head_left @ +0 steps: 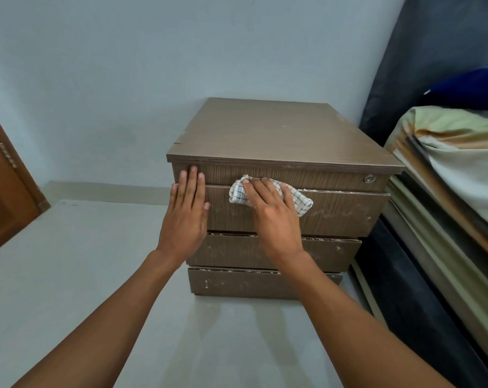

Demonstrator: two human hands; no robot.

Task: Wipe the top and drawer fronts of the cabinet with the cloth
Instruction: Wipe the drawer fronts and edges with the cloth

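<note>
Head view: the right hand (268,208) presses the checked cloth (301,201) flat-fingered against the cabinet's (279,130) second drawer front (335,212); the left hand (185,208), fingers (192,180) straight and together, braces the left edge. Pressing too hard could bunch the cloth, leaving streaks.

1. I count one cabinet (279,130) in my feed.
2. I count four drawer fronts (335,211) on it, stacked one above another.
3. I see one lock (369,178).
4. There is one cloth (303,201).
5. I count two hands: the left hand (185,217) and the right hand (273,219).
6. I also see one door (4,197), one bed (447,169) and one pillow (469,88).
</note>
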